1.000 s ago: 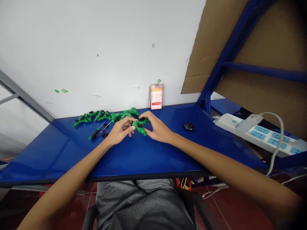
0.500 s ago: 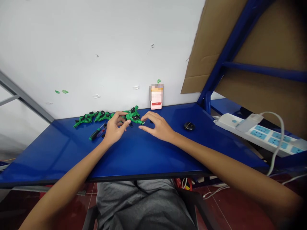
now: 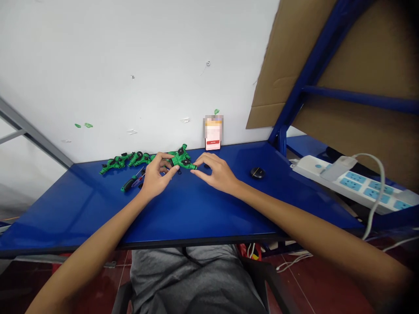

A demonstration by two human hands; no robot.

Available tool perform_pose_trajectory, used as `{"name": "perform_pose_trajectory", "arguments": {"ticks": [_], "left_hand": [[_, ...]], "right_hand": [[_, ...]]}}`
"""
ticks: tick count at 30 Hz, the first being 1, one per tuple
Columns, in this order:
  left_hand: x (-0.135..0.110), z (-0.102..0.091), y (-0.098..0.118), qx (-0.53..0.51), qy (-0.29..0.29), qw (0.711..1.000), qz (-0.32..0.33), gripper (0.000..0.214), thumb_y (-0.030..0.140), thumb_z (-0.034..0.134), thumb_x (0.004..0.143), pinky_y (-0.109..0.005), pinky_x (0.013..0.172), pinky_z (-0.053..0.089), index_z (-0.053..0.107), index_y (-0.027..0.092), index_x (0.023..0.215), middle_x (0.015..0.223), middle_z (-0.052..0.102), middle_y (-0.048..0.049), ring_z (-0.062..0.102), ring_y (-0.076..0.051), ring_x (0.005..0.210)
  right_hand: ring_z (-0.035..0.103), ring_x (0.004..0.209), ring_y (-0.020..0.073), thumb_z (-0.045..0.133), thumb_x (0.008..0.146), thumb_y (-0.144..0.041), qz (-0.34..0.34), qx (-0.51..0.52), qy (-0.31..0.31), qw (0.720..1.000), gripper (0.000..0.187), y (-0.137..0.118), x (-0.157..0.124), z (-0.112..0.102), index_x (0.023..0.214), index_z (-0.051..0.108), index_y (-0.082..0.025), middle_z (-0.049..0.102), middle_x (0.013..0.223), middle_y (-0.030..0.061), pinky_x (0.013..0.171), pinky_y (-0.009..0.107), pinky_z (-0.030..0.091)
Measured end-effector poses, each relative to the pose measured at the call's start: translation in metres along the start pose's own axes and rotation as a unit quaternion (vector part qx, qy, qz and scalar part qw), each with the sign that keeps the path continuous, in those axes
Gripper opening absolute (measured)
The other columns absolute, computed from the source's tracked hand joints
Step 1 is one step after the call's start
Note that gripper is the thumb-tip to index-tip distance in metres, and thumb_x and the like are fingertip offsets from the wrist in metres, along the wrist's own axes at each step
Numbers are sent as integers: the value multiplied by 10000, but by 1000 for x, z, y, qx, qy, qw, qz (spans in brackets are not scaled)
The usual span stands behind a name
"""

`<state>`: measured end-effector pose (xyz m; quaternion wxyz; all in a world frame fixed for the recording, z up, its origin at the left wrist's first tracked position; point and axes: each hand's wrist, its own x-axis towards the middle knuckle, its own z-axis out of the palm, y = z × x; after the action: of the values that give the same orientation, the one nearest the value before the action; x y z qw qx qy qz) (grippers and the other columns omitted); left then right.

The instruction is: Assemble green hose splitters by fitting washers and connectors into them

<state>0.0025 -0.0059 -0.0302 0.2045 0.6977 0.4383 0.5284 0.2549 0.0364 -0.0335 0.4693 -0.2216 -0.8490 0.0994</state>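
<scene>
A green hose splitter [image 3: 180, 159] with black valve levers is held just above the blue tabletop. My left hand [image 3: 157, 173] grips its left end between thumb and fingers. My right hand [image 3: 216, 172] has thumb and forefinger closed round the tip of the outlet that points right. The other outlet points up and away towards the wall. Several more green splitters [image 3: 123, 159] lie in a row behind my left hand. A screwdriver with a green and black handle [image 3: 128, 183] lies left of that hand, beside another slim tool partly hidden by it.
A phone [image 3: 213, 134] with a lit screen leans on the white wall. On the right of the blue table [image 3: 196, 213] sits a round black object [image 3: 257, 172]. Farther right is a white power strip [image 3: 353, 181] with a cable. Blue frame bars and cardboard rise behind it.
My right thumb and forefinger have drawn together onto the tip of the splitter's right outlet. The left hand keeps its hold with hardly any movement.
</scene>
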Motion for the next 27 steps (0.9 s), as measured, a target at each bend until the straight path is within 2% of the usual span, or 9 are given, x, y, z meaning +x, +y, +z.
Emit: {"name": "perform_pose_trajectory", "arguments": {"ticks": [3, 7, 9, 14, 18, 21, 24, 27], "left_hand": [[0, 1, 0, 6, 3, 1000, 17, 346, 378, 790, 948, -226, 566, 566, 608, 217, 1194, 796, 640, 24, 675, -132, 663], [1, 2, 2, 10, -2, 998, 56, 322, 303, 799, 904, -217, 613, 585, 586, 212, 1127, 1121, 699, -58, 676, -112, 770], [1, 3, 3, 12, -7, 997, 71, 313, 276, 795, 889, -211, 620, 579, 577, 209, 1103, 1188, 695, -76, 680, -113, 801], [0, 4, 6, 23, -13, 997, 76, 310, 261, 789, 882, -212, 624, 569, 574, 209, 1099, 1182, 690, -75, 679, -122, 823], [0, 4, 6, 10, -19, 998, 57, 312, 262, 782, 871, -246, 689, 605, 556, 214, 1080, 1168, 683, -72, 690, -140, 866], [0, 5, 7, 3, -39, 998, 43, 307, 247, 773, 866, -262, 721, 612, 555, 213, 1080, 1107, 680, -54, 691, -135, 842], [0, 5, 7, 6, -54, 998, 40, 297, 233, 759, 870, -261, 716, 604, 575, 210, 1102, 1004, 665, -25, 682, -135, 820], [0, 5, 7, 12, -57, 998, 39, 294, 231, 754, 870, -266, 713, 606, 584, 211, 1109, 965, 659, -12, 679, -138, 811]], "right_hand": [[704, 917, 235, 735, 1015, -299, -2, 3, 2, 1000, 108, -1, 0, 0, 981, 644, -252, 749, 975, 44, 838, 413, 540], [688, 925, 228, 692, 992, -266, 7, 9, -10, 1000, 87, -2, -1, -1, 974, 607, -259, 724, 983, 42, 814, 398, 538], [677, 922, 225, 664, 975, -235, 7, 6, -18, 1000, 81, -3, -1, -1, 983, 587, -261, 711, 990, 42, 811, 393, 535], [673, 964, 238, 631, 965, -223, 15, 4, -38, 999, 100, -4, 0, -2, 1023, 559, -261, 684, 1030, 55, 840, 405, 544], [682, 1019, 249, 666, 962, -265, 34, 24, -62, 997, 189, -8, 0, -2, 1117, 558, -270, 685, 1099, 63, 899, 424, 563], [685, 1034, 249, 666, 979, -279, 33, 49, -72, 996, 189, -11, -1, -3, 1143, 572, -270, 690, 1121, 64, 934, 427, 563], [689, 1037, 243, 641, 1011, -287, 35, 91, -78, 992, 125, -13, 0, -5, 1127, 607, -255, 700, 1115, 67, 953, 424, 557], [706, 1035, 234, 631, 1036, -338, 81, 168, -87, 979, 123, -11, 2, -6, 1108, 645, -240, 733, 1116, 69, 970, 422, 560]]}}
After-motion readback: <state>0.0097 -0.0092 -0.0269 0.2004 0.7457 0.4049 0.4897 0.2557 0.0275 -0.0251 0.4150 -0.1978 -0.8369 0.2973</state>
